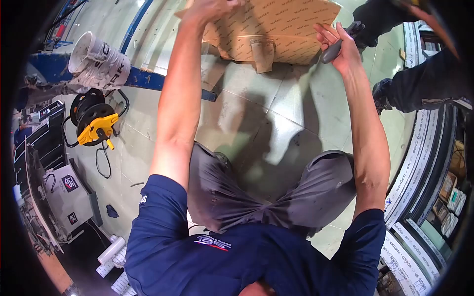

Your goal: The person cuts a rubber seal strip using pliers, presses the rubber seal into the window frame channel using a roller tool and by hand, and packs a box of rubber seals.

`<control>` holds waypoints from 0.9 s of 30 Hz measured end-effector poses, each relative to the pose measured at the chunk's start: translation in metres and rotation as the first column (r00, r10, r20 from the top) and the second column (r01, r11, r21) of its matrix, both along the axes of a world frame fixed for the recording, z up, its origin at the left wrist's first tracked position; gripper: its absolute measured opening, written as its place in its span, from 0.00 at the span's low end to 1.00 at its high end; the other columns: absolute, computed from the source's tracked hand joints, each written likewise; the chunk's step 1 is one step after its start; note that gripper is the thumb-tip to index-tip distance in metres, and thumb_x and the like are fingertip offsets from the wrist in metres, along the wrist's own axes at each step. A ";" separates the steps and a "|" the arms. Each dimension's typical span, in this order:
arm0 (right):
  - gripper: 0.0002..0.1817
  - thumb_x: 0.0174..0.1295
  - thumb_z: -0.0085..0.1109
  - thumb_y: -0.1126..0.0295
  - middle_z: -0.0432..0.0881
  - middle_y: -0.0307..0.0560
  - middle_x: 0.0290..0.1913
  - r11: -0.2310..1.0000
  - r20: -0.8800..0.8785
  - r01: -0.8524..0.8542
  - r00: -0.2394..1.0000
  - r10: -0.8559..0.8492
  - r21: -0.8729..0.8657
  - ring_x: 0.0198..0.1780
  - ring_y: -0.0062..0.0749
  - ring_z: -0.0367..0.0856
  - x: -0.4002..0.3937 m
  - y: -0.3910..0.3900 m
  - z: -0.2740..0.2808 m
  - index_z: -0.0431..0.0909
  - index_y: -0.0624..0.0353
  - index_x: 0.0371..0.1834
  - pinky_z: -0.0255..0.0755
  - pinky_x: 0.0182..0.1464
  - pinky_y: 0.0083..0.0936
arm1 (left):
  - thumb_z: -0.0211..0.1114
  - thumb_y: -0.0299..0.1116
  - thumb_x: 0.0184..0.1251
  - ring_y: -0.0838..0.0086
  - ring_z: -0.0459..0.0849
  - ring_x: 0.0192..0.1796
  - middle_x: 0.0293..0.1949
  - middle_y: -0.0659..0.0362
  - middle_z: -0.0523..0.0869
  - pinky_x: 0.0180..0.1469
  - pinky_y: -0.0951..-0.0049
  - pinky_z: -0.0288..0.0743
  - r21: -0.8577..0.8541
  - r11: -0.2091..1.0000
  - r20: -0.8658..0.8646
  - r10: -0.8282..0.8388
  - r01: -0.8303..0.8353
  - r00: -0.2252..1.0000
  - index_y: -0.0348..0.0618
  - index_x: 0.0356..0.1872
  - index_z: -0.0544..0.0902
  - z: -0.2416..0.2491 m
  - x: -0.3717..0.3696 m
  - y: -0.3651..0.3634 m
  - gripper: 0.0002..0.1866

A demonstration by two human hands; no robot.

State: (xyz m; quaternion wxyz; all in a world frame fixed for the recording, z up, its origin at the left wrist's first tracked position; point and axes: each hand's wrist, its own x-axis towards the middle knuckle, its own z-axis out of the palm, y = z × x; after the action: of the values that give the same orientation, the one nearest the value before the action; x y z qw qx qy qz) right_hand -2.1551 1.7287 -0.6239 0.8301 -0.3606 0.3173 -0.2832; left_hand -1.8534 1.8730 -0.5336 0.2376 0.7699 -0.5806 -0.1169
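Observation:
Brown printed wrapping paper or card [286, 29] lies at the top centre, with a folded flap hanging at its lower edge. My left hand [212, 10] reaches to its upper left part, cut off by the frame's top edge, its fingers bent. At the paper's right edge is my right hand [343, 49], closed round a tool with a dark grey handle [332, 51]. Its black upper end points up and right; what kind of tool it is cannot be made out. Some fingers of this hand are stretched toward the paper.
A white bucket [101, 61] stands on a blue beam [148, 79] at left, near a black and yellow cable reel [94, 118]. Another person's dark-trousered legs [424, 81] are at right, beside wrapped profiles [412, 167]. Rolls [112, 251] lie lower left.

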 end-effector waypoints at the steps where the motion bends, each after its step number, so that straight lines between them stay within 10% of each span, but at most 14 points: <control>1: 0.29 0.77 0.46 0.54 0.81 0.56 0.61 1.000 -0.023 0.013 1.000 -0.014 -0.020 0.44 0.31 0.83 -0.003 0.001 -0.003 0.65 0.69 0.69 0.76 0.35 0.19 | 0.68 0.43 0.59 0.66 0.84 0.31 0.27 0.49 0.87 0.37 0.62 0.74 -0.049 0.998 -0.031 0.038 -0.040 0.999 0.37 0.34 0.87 -0.004 -0.003 0.000 0.17; 4: 0.28 0.77 0.47 0.57 0.82 0.60 0.58 0.991 -0.143 0.024 0.989 -0.043 -0.135 0.41 0.37 0.86 -0.019 -0.004 -0.010 0.62 0.70 0.69 0.75 0.32 0.20 | 0.66 0.42 0.60 0.60 0.86 0.33 0.28 0.48 0.87 0.38 0.61 0.75 -0.199 0.971 -0.051 0.126 -0.134 0.991 0.38 0.36 0.87 -0.015 -0.010 -0.003 0.16; 8: 0.29 0.75 0.51 0.57 0.83 0.60 0.57 0.988 -0.208 0.057 0.974 -0.087 -0.146 0.40 0.35 0.87 -0.040 -0.013 -0.019 0.64 0.68 0.69 0.75 0.30 0.19 | 0.67 0.50 0.59 0.62 0.88 0.37 0.32 0.48 0.88 0.42 0.62 0.78 0.143 0.987 0.150 -0.090 0.069 0.985 0.38 0.41 0.87 -0.010 -0.004 -0.003 0.23; 10: 0.29 0.75 0.52 0.56 0.83 0.59 0.57 0.990 -0.246 0.044 0.966 -0.077 -0.136 0.40 0.35 0.88 -0.054 -0.028 -0.040 0.65 0.68 0.69 0.75 0.30 0.19 | 0.70 0.64 0.58 0.68 0.87 0.39 0.38 0.55 0.89 0.43 0.68 0.81 0.563 0.759 0.019 -0.408 0.328 0.913 0.42 0.50 0.88 0.003 -0.009 0.005 0.33; 14: 0.31 0.72 0.56 0.49 0.84 0.55 0.55 0.996 -0.430 0.028 0.901 -0.063 -0.087 0.40 0.32 0.88 -0.052 -0.025 -0.051 0.69 0.64 0.67 0.74 0.31 0.17 | 0.68 0.66 0.59 0.69 0.90 0.36 0.36 0.51 0.90 0.38 0.71 0.85 0.591 0.624 -0.647 -0.012 0.511 0.763 0.38 0.54 0.85 -0.026 -0.045 0.036 0.38; 17: 0.35 0.67 0.63 0.48 0.81 0.65 0.55 0.987 -0.577 -0.098 0.817 0.006 -0.128 0.40 0.38 0.88 -0.053 -0.017 -0.070 0.71 0.69 0.62 0.74 0.27 0.24 | 0.65 0.67 0.60 0.67 0.91 0.35 0.38 0.47 0.90 0.39 0.69 0.85 0.691 0.720 -0.331 0.230 0.069 0.915 0.39 0.51 0.87 -0.105 -0.009 0.044 0.37; 19: 0.32 0.67 0.63 0.51 0.81 0.62 0.54 0.985 -0.653 -0.130 0.757 0.024 -0.115 0.39 0.39 0.88 -0.051 -0.011 -0.079 0.73 0.70 0.60 0.73 0.25 0.26 | 0.65 0.67 0.60 0.66 0.89 0.32 0.34 0.48 0.89 0.36 0.66 0.83 0.281 0.859 -0.140 0.478 -0.428 0.867 0.41 0.50 0.88 -0.189 0.033 0.065 0.36; 21: 0.28 0.68 0.62 0.53 0.81 0.55 0.56 0.965 -0.689 -0.210 0.723 0.047 -0.155 0.36 0.37 0.88 -0.050 -0.005 -0.085 0.75 0.67 0.59 0.72 0.25 0.27 | 0.63 0.64 0.63 0.60 0.88 0.35 0.36 0.48 0.89 0.41 0.61 0.81 0.022 0.593 0.068 0.802 -0.805 0.593 0.41 0.44 0.89 -0.229 0.061 0.075 0.32; 23: 0.24 0.69 0.60 0.54 0.81 0.51 0.55 0.945 -0.656 -0.296 0.742 0.135 -0.141 0.35 0.35 0.88 -0.047 0.005 -0.074 0.77 0.63 0.58 0.71 0.25 0.26 | 0.62 0.63 0.65 0.53 0.85 0.52 0.50 0.45 0.87 0.57 0.58 0.75 0.309 0.418 -0.489 0.840 -0.854 0.234 0.38 0.52 0.85 -0.232 0.083 0.085 0.34; 27: 0.21 0.70 0.59 0.56 0.85 0.47 0.47 0.945 -0.652 -0.291 0.748 0.125 -0.151 0.33 0.31 0.87 -0.036 0.015 -0.073 0.78 0.61 0.57 0.70 0.25 0.25 | 0.62 0.61 0.67 0.51 0.74 0.67 0.64 0.41 0.77 0.70 0.57 0.63 0.374 0.556 -0.926 0.267 -0.742 -0.267 0.35 0.67 0.68 -0.226 0.091 0.064 0.41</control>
State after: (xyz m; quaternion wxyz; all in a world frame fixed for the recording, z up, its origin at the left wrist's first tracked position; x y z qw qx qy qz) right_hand -2.1911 1.7434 -0.6971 0.6499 -0.5669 0.4987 -0.0866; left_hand -1.7621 1.9365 -0.7596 0.7123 0.5786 0.1372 -0.3729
